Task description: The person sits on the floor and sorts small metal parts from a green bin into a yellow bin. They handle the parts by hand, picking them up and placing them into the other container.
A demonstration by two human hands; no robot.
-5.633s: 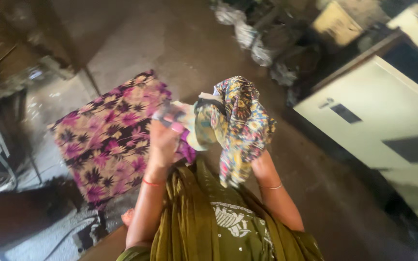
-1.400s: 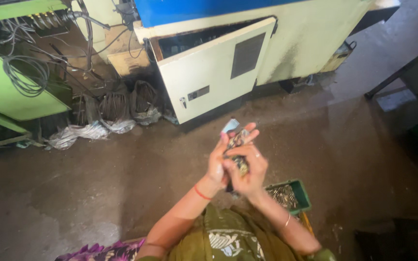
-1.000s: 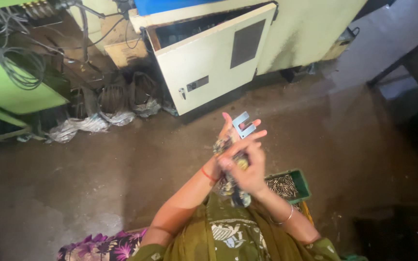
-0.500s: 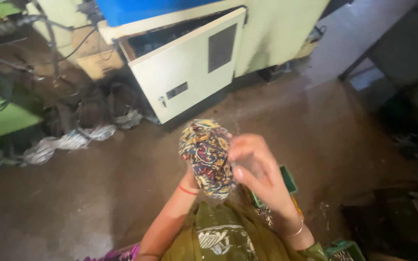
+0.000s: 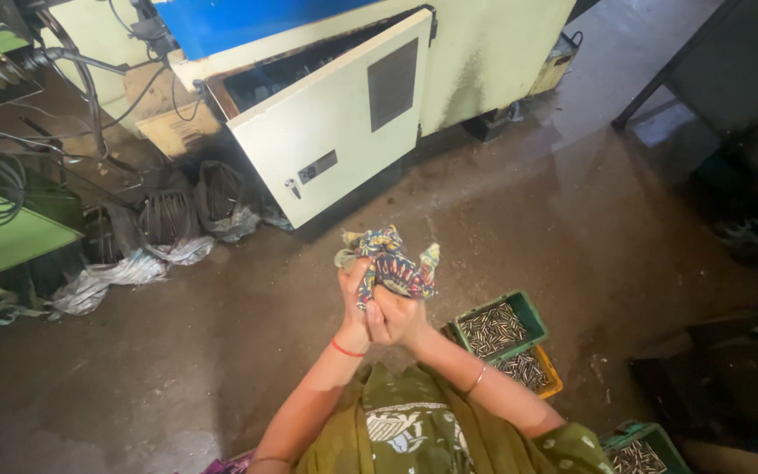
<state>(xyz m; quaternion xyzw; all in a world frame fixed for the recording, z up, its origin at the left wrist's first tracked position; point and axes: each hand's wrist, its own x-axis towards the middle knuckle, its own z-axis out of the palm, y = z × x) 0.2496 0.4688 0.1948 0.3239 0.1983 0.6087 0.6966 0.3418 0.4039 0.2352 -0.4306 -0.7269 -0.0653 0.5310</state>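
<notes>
Your hands meet in front of your chest, pressed together w/ a bunched patterned cloth (image 5: 389,263) caught between them. The left hand (image 5: 354,303) is curled shut on the cloth's lower part, a red thread bangle at its wrist; the right hand (image 5: 396,316) is closed beside it, touching it, fingers wrapped round the same bundle. The cloth, multicoloured w/ yellow, red and blue print, sticks up above both fists, its corners flaring left and right. It hangs in the air over the concrete floor (image 5: 221,351), not resting on anything.

Just right of your right forearm, on the floor, sits a green crate (image 5: 530,309) filled w/ small metal pins; an orange crate (image 5: 551,379) w/ the same sort of pins is tucked partly under it, touching. A third green crate (image 5: 651,436) shows at the bottom right edge, near your elbow, also w/ metal pieces inside.

Beyond the cloth, well apart from you, stands a cream machine cabinet (image 5: 484,61) w/ a blue top; its door (image 5: 335,123) hangs open toward you, a dark vent panel and a small latch on its face. Left of the door, grey sacks (image 5: 186,219) slump against the machine base, holding dark coiled metal scrap. A green machine (image 5: 10,237) w/ loose cables fills the left edge. Dark frames and clutter occupy the right side; detail there is too dim to tell.
</notes>
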